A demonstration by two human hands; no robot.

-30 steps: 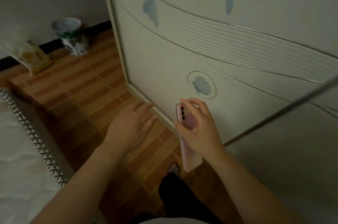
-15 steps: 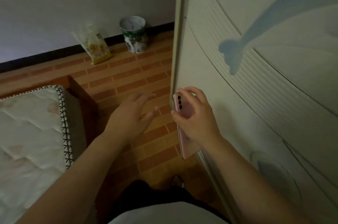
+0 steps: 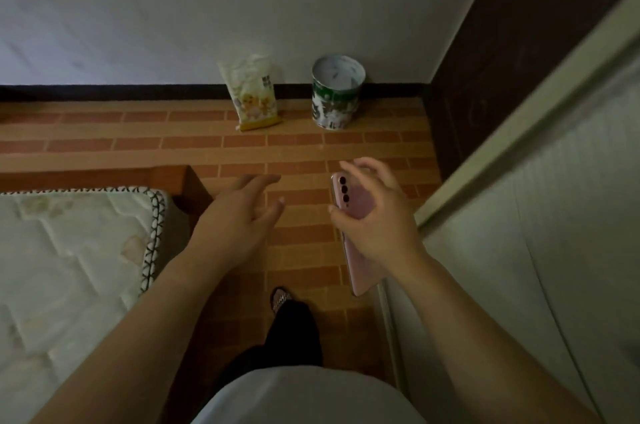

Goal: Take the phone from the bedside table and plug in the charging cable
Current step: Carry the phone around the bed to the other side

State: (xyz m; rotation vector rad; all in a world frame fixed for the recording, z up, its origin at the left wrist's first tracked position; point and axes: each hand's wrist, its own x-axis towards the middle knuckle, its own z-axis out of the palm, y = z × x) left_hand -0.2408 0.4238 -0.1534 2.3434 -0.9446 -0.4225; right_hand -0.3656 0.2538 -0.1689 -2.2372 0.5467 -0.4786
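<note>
- Brick-patterned flooring (image 3: 304, 146) now fills the middle of the view, with the white wall and dark skirting ahead; a moment ago the wardrobe door (image 3: 554, 215) with its dolphin print took up most of it, so the person has turned away from it and it now sits off to the right.
- By the skirting stand a snack bag (image 3: 251, 92) and, just beside it, an open tin can (image 3: 336, 94); the mattress (image 3: 69, 267) corner lies at the left.
- No charging cable or bedside desk is in sight, so I'd judge the phone is already collected and the search for the cable is still under way.
- The right hand (image 3: 377, 215) holds the pink phone (image 3: 356, 243) upright, camera end up, thumb on the near edge and the fingers curled loosely over its back.
- The left hand (image 3: 239, 215) hangs empty, palm down, its fingers lightly spread and reaching forward, near the phone but apart from it.
</note>
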